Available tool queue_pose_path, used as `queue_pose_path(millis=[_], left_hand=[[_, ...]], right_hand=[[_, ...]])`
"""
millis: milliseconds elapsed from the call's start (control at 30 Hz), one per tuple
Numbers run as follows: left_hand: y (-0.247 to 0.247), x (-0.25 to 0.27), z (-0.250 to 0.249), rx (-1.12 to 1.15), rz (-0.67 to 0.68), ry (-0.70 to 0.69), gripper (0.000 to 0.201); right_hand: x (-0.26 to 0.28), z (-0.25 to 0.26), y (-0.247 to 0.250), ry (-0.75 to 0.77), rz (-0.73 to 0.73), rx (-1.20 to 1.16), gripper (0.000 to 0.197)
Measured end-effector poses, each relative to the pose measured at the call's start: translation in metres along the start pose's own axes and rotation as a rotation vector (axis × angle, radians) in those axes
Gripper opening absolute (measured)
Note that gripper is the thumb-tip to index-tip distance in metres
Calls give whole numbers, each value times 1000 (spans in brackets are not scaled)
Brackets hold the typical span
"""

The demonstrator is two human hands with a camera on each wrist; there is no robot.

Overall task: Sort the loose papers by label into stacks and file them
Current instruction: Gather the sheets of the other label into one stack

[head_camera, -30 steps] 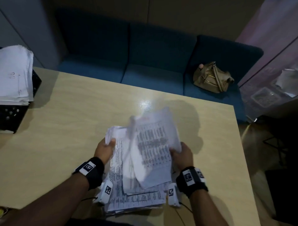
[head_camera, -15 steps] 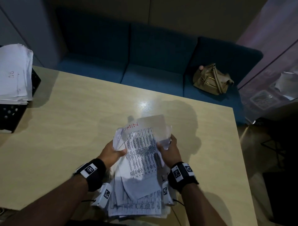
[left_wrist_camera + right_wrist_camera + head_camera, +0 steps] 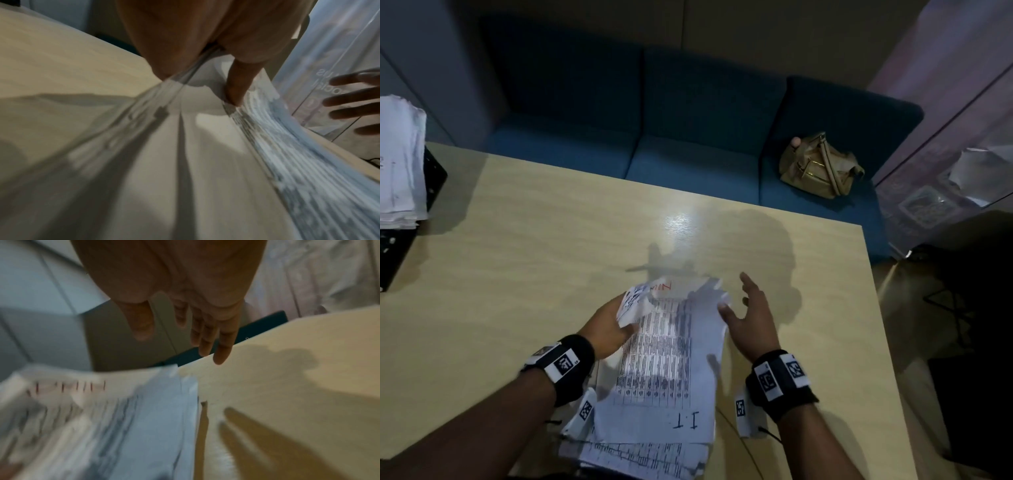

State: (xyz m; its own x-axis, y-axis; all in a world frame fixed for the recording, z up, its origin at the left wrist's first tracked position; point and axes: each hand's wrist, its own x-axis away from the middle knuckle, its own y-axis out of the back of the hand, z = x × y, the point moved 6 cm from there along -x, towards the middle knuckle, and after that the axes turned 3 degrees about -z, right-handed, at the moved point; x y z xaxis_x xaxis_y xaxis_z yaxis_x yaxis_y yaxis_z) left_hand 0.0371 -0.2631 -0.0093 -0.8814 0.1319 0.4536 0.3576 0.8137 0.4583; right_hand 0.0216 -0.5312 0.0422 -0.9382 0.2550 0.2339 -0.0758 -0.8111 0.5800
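Our left hand (image 3: 607, 329) pinches the far left corner of the loose papers (image 3: 664, 370), thumb on top, lifting the upper sheets. Our right hand (image 3: 751, 323) hovers at three o'clock of the pile, fingers spread and straight, holding nothing. The papers lie at six o'clock on the table (image 3: 534, 240); a second paper stack (image 3: 399, 161) sits at ten o'clock on a black tray (image 3: 400, 240).

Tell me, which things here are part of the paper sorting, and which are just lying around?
Part of the job:
- loose white printed papers on the pale wooden table, gripped by the left hand
- right hand, open beside them
- white paper stack on a black tray

Lying about:
- tan leather handbag
- blue fabric sofa
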Motion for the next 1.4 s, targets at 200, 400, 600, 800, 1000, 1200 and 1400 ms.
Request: queue_pose_path(millis=[200,400,600,800,1000,1200,1400], left_hand=[[-11,-2,-33,74,145,-152,88],[-8,-1,-54,-36,119,-318,75],[9,-5,-38,115,-116,-180,36],[11,3,-40,432,-182,-127,46],[-15,10,-45,339,-4,-104,50],[-11,14,-51,347,-100,-140,32],[-6,16,-46,444,-231,-146,39]], right_hand=[[-14,-5,-38,-5,126,243,66],[-13,-13,-56,-20,210,341,60],[-2,-23,-48,-39,134,158,46],[11,-36,-47,-182,55,-200,86],[3,-29,-46,-142,-64,-226,94],[-1,-41,-33,-155,-47,-209,91],[8,-65,-29,-383,18,-176,86]])
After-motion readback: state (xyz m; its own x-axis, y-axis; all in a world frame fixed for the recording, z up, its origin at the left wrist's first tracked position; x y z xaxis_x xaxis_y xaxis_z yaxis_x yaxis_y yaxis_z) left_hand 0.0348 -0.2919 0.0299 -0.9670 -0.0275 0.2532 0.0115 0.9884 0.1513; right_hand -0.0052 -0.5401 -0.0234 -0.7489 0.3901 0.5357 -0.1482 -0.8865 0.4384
